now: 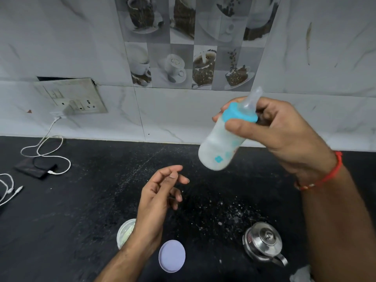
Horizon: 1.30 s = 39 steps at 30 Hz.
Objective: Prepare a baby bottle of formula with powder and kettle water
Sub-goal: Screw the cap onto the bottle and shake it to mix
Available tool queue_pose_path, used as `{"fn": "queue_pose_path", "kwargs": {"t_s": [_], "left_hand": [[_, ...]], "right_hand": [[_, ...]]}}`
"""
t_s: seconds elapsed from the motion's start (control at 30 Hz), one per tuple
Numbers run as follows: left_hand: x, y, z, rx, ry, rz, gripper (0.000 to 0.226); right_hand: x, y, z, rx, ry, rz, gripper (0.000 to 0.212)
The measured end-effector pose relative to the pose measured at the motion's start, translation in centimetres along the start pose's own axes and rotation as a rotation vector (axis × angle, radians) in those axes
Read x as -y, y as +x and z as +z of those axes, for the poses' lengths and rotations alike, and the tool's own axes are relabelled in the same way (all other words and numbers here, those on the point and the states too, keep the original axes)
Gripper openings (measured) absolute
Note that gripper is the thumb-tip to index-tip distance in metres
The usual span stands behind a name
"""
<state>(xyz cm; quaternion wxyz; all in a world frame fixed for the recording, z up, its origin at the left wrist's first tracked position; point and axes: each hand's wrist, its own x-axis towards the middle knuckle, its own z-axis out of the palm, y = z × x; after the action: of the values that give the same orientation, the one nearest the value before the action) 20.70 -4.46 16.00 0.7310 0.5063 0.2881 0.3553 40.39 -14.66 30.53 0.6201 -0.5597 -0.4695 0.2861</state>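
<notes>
My right hand [284, 131] grips a baby bottle [221, 147] around its blue collar, held in the air above the black counter. The bottle is tilted, its clear teat pointing up and right, its body blurred and milky white inside. My left hand [160, 192] hovers below and left of the bottle, fingers loosely curled, holding nothing. An open powder tub [125, 231] sits on the counter, partly hidden behind my left wrist. Its pale round lid [172, 255] lies flat beside it. A steel kettle [263, 244] with its lid on stands at the lower right.
White powder is scattered over the black counter [91, 200] between the hands. A charger sits in the wall socket [71, 98], its white cable [46, 151] running to a dark device [34, 168] at left. A crumpled white cloth [302, 274] lies at the bottom right.
</notes>
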Motion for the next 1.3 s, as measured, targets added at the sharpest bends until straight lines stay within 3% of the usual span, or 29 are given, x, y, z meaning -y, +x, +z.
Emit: {"fn": "queue_pose_path", "kwargs": {"t_s": [0.57, 0.87, 1.03, 1.13, 1.3], "left_hand": [[-0.2, -0.2, 0.2, -0.003, -0.002, 0.005, 0.019], [-0.2, -0.4, 0.3, 0.009, 0.005, 0.012, 0.020], [-0.3, -0.5, 0.4, 0.022, 0.002, 0.016, 0.024], [-0.3, -0.6, 0.4, 0.022, -0.001, 0.014, 0.023], [-0.3, -0.6, 0.3, 0.019, 0.002, 0.016, 0.022]], "right_hand": [[-1.3, 0.4, 1.4, -0.156, 0.085, 0.120, 0.038], [-0.4, 0.7, 1.7, -0.243, 0.452, 0.187, 0.027], [0.5, 0.8, 1.5, -0.258, 0.496, 0.137, 0.030], [1.0, 0.9, 0.9, -0.251, 0.434, 0.076, 0.029], [2.0, 1.1, 0.1, -0.242, -0.115, -0.151, 0.035]]}}
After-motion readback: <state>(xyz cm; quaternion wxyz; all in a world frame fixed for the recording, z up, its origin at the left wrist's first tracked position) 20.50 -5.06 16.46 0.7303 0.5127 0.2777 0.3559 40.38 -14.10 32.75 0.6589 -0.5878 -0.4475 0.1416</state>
